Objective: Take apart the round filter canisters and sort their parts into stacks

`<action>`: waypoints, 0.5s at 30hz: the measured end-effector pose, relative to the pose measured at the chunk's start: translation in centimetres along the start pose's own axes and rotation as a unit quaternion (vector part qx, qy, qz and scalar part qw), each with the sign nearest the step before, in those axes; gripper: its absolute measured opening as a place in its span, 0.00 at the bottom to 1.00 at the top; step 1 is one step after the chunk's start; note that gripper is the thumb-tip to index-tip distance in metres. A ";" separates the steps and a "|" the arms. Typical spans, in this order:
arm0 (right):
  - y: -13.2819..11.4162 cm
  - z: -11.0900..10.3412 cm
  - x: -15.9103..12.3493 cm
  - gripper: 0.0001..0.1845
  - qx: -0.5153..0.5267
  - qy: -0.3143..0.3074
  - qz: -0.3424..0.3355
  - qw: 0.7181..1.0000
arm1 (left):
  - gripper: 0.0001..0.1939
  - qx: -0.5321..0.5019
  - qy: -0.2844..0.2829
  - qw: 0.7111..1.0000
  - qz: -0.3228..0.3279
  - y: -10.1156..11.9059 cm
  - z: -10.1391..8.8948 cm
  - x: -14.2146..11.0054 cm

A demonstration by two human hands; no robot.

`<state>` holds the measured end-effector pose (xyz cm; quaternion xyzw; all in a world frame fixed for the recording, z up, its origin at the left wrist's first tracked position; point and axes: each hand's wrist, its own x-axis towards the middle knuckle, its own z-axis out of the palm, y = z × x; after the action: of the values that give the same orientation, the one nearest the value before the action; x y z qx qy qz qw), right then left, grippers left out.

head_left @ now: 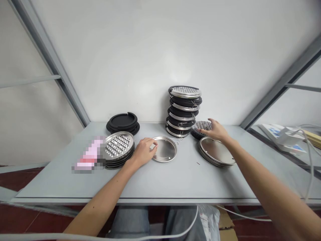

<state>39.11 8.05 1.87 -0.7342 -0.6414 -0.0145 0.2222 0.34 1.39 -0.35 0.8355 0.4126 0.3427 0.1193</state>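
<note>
A shallow round metal plate [164, 152] with a small wire loop on its right rim lies flat on the table. My left hand [145, 150] is at its left edge, fingers curled around the rim. My right hand [217, 130] is over round grater discs [203, 126] at the right, thumb and fingers spread apart; its far fingers are partly hidden. Below that hand sits a stack of smooth metal plates [217, 150]. Left of my left hand, a perforated grater disc [119, 145] tops another stack.
A tall stack of black rings and metal grater discs [184, 108] stands against the back wall. Black round rings [122, 122] are piled at the back left. A pixelated pink patch [90, 154] covers something beside the left stack. Metal frame posts [50, 60] flank the table [175, 187].
</note>
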 end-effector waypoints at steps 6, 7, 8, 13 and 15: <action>-0.2 1.3 0.4 0.55 -0.041 -0.024 0.019 0.999 | 0.06 0.023 -0.007 1.000 -0.012 0.0 -0.1 0.0; -0.1 1.4 0.4 0.54 -0.044 -0.025 0.015 0.999 | 0.06 0.026 -0.007 1.000 -0.012 0.1 -0.1 0.0; 0.1 1.5 0.3 0.53 -0.044 -0.025 0.012 0.999 | 0.06 0.029 -0.007 0.999 -0.012 0.2 -0.1 0.1; 0.9 2.1 0.3 0.52 -0.038 -0.047 0.002 0.998 | 0.05 0.029 -0.006 1.000 -0.009 0.1 0.2 0.1; 1.1 2.2 0.3 0.50 -0.035 -0.060 0.000 0.998 | 0.05 0.025 -0.008 1.000 -0.008 0.1 0.2 0.0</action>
<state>39.67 9.00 -0.38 -0.7408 -0.6530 0.0075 0.1573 0.54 1.38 -0.50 0.8374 0.4273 0.3245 0.1041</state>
